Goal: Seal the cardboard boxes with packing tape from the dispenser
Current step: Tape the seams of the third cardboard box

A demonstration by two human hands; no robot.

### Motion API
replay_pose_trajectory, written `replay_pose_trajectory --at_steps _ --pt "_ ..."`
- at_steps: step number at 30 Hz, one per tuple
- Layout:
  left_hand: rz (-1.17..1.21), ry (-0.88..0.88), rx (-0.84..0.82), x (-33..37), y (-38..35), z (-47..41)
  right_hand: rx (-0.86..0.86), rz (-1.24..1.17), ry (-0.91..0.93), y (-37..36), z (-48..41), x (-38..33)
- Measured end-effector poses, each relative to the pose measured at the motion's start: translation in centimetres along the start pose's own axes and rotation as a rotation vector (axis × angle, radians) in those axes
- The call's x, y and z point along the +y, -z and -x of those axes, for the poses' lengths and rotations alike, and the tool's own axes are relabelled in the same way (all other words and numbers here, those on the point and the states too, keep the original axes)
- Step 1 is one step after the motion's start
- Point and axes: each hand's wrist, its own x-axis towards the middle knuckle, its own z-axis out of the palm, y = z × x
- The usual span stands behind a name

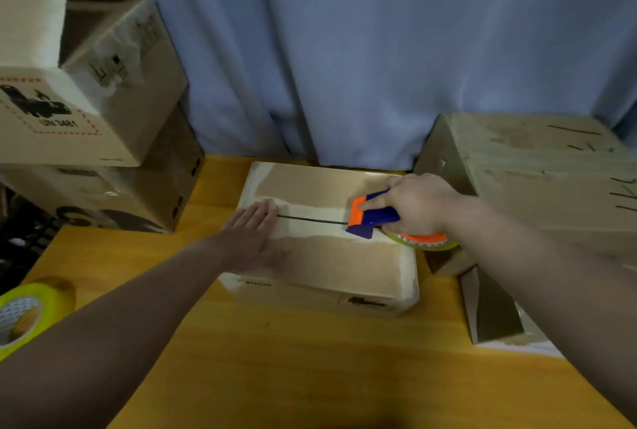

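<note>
A flat cardboard box (320,263) lies in the middle of the wooden table, its two top flaps meeting at a dark seam that runs left to right. My left hand (256,235) presses flat on the left end of the box top, fingers straight across the seam. My right hand (418,204) grips a blue and orange tape dispenser (374,215) at the right end of the seam. Its orange front edge rests on the box top. The dispenser's tape roll (424,242) hangs over the right edge of the box.
Stacked cardboard boxes (113,139) stand at the back left. A large box (537,173) sits at the right, with a smaller open box (496,315) in front of it. A spare yellow tape roll (24,315) lies on the table (310,377) at the left edge. A blue curtain hangs behind.
</note>
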Motion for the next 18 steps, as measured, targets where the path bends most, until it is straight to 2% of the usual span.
replay_pose_trajectory --at_steps 4,7,10,14,18 --pt "-0.005 0.091 0.182 2.8 -1.5 -0.5 0.003 -0.162 -0.136 -0.1 0.2 0.5" --pt "-0.044 -0.087 0.19 4.9 -2.4 -0.8 0.015 -0.221 -0.21 0.0 -1.0 0.7" --pt "-0.094 -0.188 0.182 5.9 -2.7 -1.0 -0.113 -0.228 -0.143 1.4 -2.6 1.1" --pt "-0.093 -0.145 0.217 5.7 -2.8 -1.2 -0.326 -0.266 -0.063 3.3 -5.9 2.3" --pt "-0.1 -0.134 0.227 5.7 -3.1 -1.4 -0.5 -0.463 -0.059 2.4 -8.2 4.0"
